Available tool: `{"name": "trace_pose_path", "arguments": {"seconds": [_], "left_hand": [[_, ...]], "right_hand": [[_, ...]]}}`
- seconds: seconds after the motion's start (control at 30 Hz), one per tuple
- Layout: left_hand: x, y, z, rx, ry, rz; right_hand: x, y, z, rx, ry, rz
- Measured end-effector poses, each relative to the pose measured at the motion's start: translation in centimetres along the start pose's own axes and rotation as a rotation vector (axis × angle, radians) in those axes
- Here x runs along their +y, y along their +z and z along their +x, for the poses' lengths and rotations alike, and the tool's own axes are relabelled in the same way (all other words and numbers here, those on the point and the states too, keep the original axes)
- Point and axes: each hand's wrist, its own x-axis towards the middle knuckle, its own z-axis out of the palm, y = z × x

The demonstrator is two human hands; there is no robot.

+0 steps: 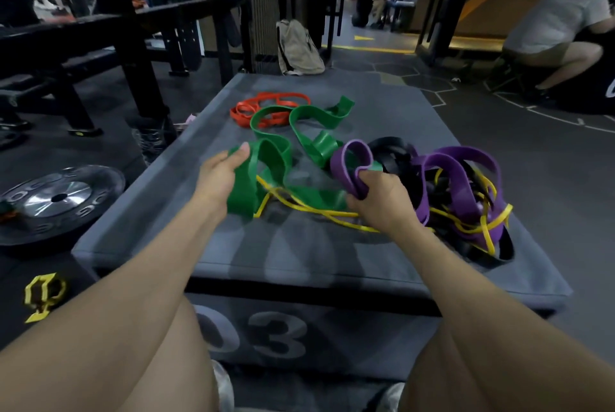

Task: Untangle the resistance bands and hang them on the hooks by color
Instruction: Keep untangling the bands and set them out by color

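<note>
While I sit at the grey padded plyo box (299,255) marked 03, my left hand (221,175) grips a fold of the wide green rubber resistance band (266,158), thumb on top, fingers curled under it. My right hand (376,198) pinches a loop of the thick purple rubber resistance band (352,162), fingers wrapped round it, the loop standing up above my knuckles. Green band snakes across the middle of the box top, from my left hand back toward the far edge. Purple band runs right from my grip into a heap at the box's right side, mixed with black rubber bands (392,148) and a thin yellow rubber band (332,213) (yellow also passes under my right hand and touches the green one). Thin red-orange rubber bands (266,103) lie in a loose pile at the far end, partly under a green loop, well apart from both hands. Round steel-centred weight plate (56,202) lies on the floor left of the box. Beige fabric backpack (298,47) leans behind the far edge. Small yellow band (41,295) lies on the floor, lower left. Hooks not visible to me.
</note>
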Motion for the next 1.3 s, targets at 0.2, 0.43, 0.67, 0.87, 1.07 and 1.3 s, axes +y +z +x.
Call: {"name": "trace_pose_path", "arguments": {"seconds": [0.2, 0.43, 0.67, 0.87, 1.07, 1.3], "left_hand": [[-0.5, -0.6, 1.1, 0.01, -0.154, -0.106], [-0.4, -1.2, 1.4, 0.037, -0.157, -0.12], [-0.1, -1.3, 1.4, 0.128, -0.112, -0.195], [0.0, -1.1, 1.2, 0.191, -0.069, -0.249], [0.1, -1.1, 0.0, 0.202, -0.032, -0.135], [0.4, -0.9, 0.3, 0.158, -0.036, -0.175]], "right_hand": [[-3.1, 4.7, 0.7, -0.292, -0.315, -0.346], [-3.9, 6.4, 1.3, -0.196, -0.168, -0.499], [-3.2, 2.8, -0.1, -0.23, 0.02, -0.287], [0.4, -2.0, -1.3, 0.139, 0.397, 0.223], [2.4, -3.5, -2.7, 0.3, 0.329, 0.357], [1.6, -2.1, -2.8, -0.195, -0.089, -0.128]]}}
